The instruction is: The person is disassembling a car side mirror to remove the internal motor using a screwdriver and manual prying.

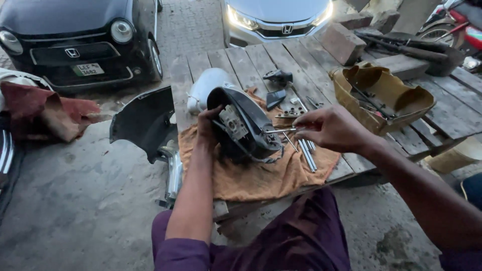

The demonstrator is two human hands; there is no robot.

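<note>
Head view: right hand pinching thin metal tool into black mirror housing, left hand clamped on its left side, mid orange cloth. Tip contact unclear, probably seated. Slip risk: housing tipping toward near bench edge. Loose rods right; open room far.

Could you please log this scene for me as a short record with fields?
Setting: outdoor wooden table, two parked cars behind
Left hand: steadies a black side-mirror housing on its edge
Right hand: holds a thin metal tool to the housing
Underneath: orange cloth
Nearby: metal rods, small black parts, tan plastic cover
</note>
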